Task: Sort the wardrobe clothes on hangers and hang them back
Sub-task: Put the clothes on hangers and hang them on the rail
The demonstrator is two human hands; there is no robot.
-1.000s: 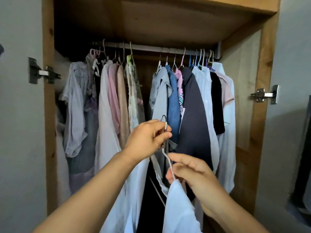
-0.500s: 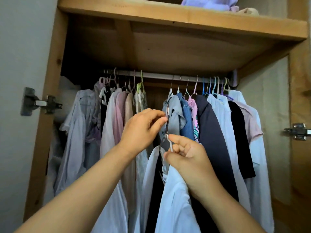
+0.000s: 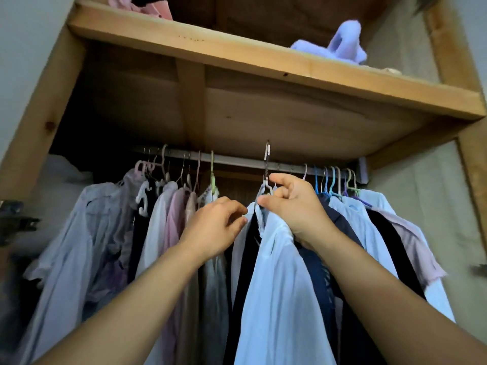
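1. Nearest the camera, two bare forearms reach up toward the rail (image 3: 237,162), the landmark for everything here.
2. The right hand (image 3: 292,206) sits just below the rail, thumb and fingers pinched on the neck of a hanger (image 3: 266,180) that carries a pale blue shirt (image 3: 276,285); the shirt hangs straight down from that grip.
3. The hanger's hook (image 3: 267,154) stands up in front of the rail; I cannot tell whether it is over the rail.
4. The left hand (image 3: 216,227) is lower and to the left of the right one, fingers loosely curled and holding nothing, its fingertips close to the shirt's collar.
5. Left of the hands, pale, pink and beige clothes (image 3: 168,227) hang from the rail; right of them hang dark and pale shirts (image 3: 369,222) on coloured hangers.
6. Above the rail, a wooden shelf (image 3: 237,51) holds a lilac cloth (image 3: 340,46) and pink cloth (image 3: 155,7).
7. No writing or labels can be read.
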